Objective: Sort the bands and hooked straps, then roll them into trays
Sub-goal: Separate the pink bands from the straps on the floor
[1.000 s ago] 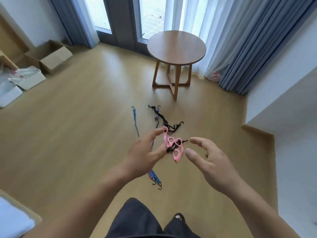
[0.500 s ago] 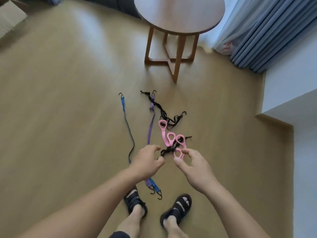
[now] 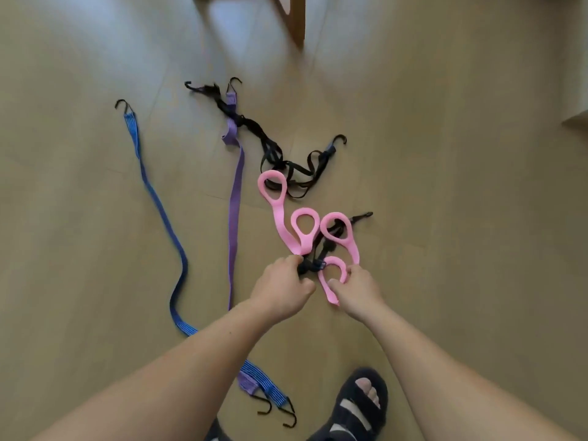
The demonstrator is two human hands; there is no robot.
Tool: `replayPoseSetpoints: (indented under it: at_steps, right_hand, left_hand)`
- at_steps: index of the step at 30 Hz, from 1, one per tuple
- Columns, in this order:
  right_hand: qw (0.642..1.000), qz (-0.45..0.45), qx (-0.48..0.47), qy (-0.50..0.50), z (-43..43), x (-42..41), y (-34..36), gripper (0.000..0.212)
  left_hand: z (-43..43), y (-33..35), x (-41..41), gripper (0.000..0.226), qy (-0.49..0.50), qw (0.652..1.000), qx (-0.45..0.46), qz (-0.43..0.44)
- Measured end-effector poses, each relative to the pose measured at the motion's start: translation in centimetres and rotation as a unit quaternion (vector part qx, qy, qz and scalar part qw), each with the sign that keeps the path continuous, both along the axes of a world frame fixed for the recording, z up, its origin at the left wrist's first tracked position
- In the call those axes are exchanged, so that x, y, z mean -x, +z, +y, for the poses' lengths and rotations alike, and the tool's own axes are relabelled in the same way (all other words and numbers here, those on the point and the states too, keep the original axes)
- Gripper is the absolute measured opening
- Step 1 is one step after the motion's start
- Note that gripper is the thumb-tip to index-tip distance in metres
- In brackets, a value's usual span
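Several straps lie on the wooden floor. A blue hooked strap (image 3: 159, 211) curves down the left side, and a purple hooked strap (image 3: 235, 198) runs straight beside it. A tangled black hooked strap (image 3: 273, 154) lies beyond the pink looped bands (image 3: 280, 214). My left hand (image 3: 281, 288) pinches the near end of one pink band together with a black strap end (image 3: 310, 265). My right hand (image 3: 358, 289) pinches the nearest pink loop (image 3: 334, 265). Both hands are low, close to the floor.
A wooden table leg (image 3: 297, 17) stands at the top of the view. My sandalled foot (image 3: 359, 405) is at the bottom, close to the hooks of the blue and purple straps (image 3: 276, 409). A wall edge (image 3: 576, 119) shows at the right.
My view dropped closer to the floor. Both hands went down from above the pink bands and now pinch their near ends.
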State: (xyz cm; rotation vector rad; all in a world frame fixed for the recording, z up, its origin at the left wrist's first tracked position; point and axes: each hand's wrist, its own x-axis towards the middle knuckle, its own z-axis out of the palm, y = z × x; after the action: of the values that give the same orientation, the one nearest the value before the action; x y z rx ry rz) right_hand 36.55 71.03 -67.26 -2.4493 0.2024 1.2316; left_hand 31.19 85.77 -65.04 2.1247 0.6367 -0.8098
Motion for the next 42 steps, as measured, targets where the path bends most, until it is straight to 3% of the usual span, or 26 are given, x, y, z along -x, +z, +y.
replayPoseSetpoints:
  at_steps: [4, 8, 13, 15, 19, 22, 28, 31, 33, 35, 39, 42]
  right_hand:
    - [0.994, 0.001, 0.079, -0.07, -1.5, -0.8, -8.7, 0.047]
    - [0.992, 0.001, 0.098, -0.083, -2.7, -0.3, -13.6, 0.035]
    - [0.995, -0.013, 0.03, -0.097, -3.2, 0.1, -15.6, 0.014]
    - [0.991, -0.028, -0.003, -0.127, -3.1, -0.1, -14.9, 0.014]
    - [0.976, -0.073, -0.081, -0.191, -2.3, -0.8, -11.7, 0.024]
    - [0.962, -0.09, -0.124, -0.225, -1.5, -1.5, -8.0, 0.03]
    - [0.925, -0.092, -0.244, -0.275, 0.1, -3.1, 3.9, 0.021]
    - [0.882, -0.077, -0.316, -0.34, 0.1, -3.7, 12.3, 0.024]
    - [0.839, -0.039, -0.371, -0.396, -0.5, -3.8, 18.1, 0.022]
    - [0.808, -0.01, -0.407, -0.426, -1.3, -3.7, 23.9, 0.027]
    - [0.842, -0.017, -0.399, -0.363, -3.9, -3.4, 35.0, 0.02]
    - [0.848, -0.059, -0.405, -0.338, -5.8, -3.2, 42.5, 0.032]
  left_hand:
    - [-0.4, -8.3, -2.0, 0.044, -0.022, 0.999, -0.031, -0.019]
    - [-0.3, -13.9, -3.9, 0.026, -0.042, 0.994, -0.1, -0.008]
    - [-0.3, -17.2, -5.3, 0.026, -0.101, 0.983, -0.153, -0.004]
    - [-0.2, -17.1, -5.2, 0.013, -0.042, 0.992, -0.118, 0.005]
    - [-0.1, -14.4, -4.5, 0.011, 0.107, 0.994, -0.001, -0.026]
    - [0.6, -9.9, -5.1, 0.014, 0.154, 0.983, 0.043, -0.094]
    - [3.1, 4.1, -7.2, 0.012, 0.247, 0.937, 0.148, -0.197]
    - [3.4, 12.4, -7.7, 0.049, 0.247, 0.919, 0.24, -0.189]
    - [3.0, 17.5, -7.5, 0.077, 0.198, 0.929, 0.269, -0.16]
    - [2.5, 22.6, -7.2, 0.089, 0.145, 0.944, 0.265, -0.13]
    - [0.7, 33.7, -6.6, 0.081, 0.06, 0.97, 0.215, -0.099]
    - [-0.6, 41.7, -6.4, 0.053, 0.1, 0.967, 0.2, -0.118]
